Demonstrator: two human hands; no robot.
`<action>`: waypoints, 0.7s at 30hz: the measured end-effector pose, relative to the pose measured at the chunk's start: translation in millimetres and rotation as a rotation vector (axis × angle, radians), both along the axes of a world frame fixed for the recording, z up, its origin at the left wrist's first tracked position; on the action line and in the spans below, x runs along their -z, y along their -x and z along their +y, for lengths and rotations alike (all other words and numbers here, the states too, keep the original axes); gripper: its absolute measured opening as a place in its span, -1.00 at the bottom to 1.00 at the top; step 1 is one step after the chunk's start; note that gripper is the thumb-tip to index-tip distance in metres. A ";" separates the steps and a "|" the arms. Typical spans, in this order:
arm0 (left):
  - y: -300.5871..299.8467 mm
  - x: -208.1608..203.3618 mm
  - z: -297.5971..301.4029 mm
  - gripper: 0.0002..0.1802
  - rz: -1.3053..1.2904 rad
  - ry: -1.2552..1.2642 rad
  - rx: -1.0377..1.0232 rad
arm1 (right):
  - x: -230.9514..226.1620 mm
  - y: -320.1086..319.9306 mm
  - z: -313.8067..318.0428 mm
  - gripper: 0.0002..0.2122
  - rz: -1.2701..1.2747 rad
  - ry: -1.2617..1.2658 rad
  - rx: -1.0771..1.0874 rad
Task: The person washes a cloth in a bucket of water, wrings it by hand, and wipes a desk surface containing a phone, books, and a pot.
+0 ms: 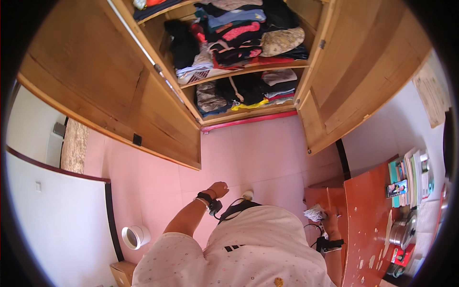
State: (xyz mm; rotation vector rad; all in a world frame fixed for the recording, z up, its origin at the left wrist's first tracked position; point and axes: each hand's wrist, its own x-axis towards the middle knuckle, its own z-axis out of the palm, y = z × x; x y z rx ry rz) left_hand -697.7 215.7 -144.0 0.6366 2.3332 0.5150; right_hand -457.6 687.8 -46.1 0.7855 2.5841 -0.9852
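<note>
Bundle of crumpled, whitish-grey thin material point(314, 213) juts out left of the right hand point(330, 221), its longer axis running roughly sideways, beside the worn reddish-brown wooden desk point(362, 229). The right fingers seem clamped on its near end, though blurred. The left hand point(218, 190), well apart across the body, has fingers curled together, apparently holding nothing.

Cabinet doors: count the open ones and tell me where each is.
2. The left door swings out from the left side of the cabinet, the right door from its right. Any beyond the picture's top would be hidden.
</note>
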 end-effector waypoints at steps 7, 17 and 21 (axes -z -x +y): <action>21.9 29.0 10.2 -0.83 0.280 0.058 0.692 | -43.3 -44.3 20.8 -0.64 0.041 -0.031 0.292; 55.3 16.5 86.0 -0.78 -0.260 0.117 0.130 | -61.3 -136.1 24.7 -0.73 0.302 -0.011 0.712; 63.1 -1.2 124.3 -0.77 -0.262 0.078 0.125 | -107.0 -164.2 32.4 -0.77 0.426 -0.026 0.894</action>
